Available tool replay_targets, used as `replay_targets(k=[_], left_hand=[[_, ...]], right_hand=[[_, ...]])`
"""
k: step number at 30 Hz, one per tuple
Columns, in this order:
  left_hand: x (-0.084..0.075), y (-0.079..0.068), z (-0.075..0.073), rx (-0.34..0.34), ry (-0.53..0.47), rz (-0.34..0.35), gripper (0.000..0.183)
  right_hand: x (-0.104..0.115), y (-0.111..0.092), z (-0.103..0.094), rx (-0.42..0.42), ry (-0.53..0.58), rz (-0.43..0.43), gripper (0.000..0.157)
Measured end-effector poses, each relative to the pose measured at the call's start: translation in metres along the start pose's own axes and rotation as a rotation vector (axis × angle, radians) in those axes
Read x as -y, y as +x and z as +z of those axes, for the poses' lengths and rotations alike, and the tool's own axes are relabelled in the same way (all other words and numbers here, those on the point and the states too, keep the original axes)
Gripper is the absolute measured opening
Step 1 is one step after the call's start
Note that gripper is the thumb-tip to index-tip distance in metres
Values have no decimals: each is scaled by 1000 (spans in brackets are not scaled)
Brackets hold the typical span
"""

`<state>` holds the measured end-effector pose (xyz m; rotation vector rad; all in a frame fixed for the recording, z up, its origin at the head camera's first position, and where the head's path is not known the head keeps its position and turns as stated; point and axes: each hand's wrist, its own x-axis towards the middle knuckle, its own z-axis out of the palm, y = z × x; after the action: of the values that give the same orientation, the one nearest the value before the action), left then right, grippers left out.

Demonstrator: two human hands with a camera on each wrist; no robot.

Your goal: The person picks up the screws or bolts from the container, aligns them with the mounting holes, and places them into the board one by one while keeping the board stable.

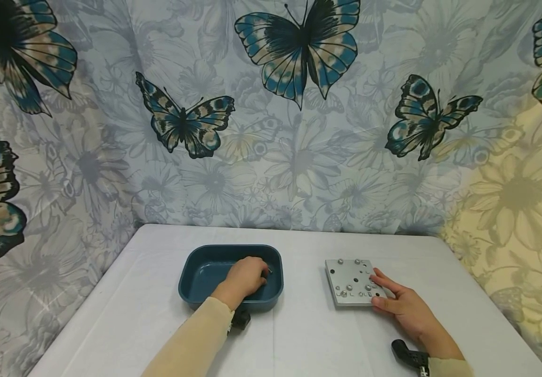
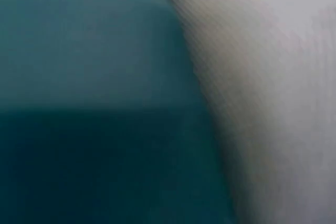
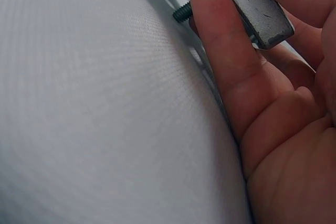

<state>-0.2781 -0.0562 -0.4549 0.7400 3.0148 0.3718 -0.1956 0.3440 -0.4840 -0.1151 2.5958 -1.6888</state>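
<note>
My left hand (image 1: 247, 275) reaches down into a dark blue rectangular bin (image 1: 195, 293), its fingers curled, with a small metal screw (image 1: 270, 270) showing at the fingertips. In the left wrist view the bin's wall (image 2: 94, 51) is blurred and the hand is out of sight. At the right, my right hand (image 1: 407, 309) grips a silver metal plate (image 1: 348, 269) by its right side, thumb at the near corner and fingers along the edge. Several screw heads and dark holes dot its top. Beneath it, a threaded screw end (image 3: 182, 12) sticks out beside a finger in the right wrist view.
A white cloth covers the table (image 1: 303, 335), with bin and plate standing apart on it. Butterfly-printed fabric (image 1: 271, 178) hangs right behind the table and along both sides. Black wrist camera mounts (image 1: 409, 355) sit at both wrists.
</note>
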Motion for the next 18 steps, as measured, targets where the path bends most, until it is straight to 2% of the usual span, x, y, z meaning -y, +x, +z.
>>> replay_targets(k=[5, 9, 13, 18], left_hand=[[-2, 1, 2, -11, 23, 39, 9], [-1, 1, 1, -20, -55, 43, 10], [2, 0, -2, -51, -223, 16, 19], [4, -3, -10, -88, -501, -27, 26]], right_hand=[[-3, -1, -1, 1, 12, -2, 76], [-4, -2, -2, 6, 17, -15, 75], [-4, -4, -3, 15, 34, -24, 75], [0, -5, -2, 21, 49, -50, 73]])
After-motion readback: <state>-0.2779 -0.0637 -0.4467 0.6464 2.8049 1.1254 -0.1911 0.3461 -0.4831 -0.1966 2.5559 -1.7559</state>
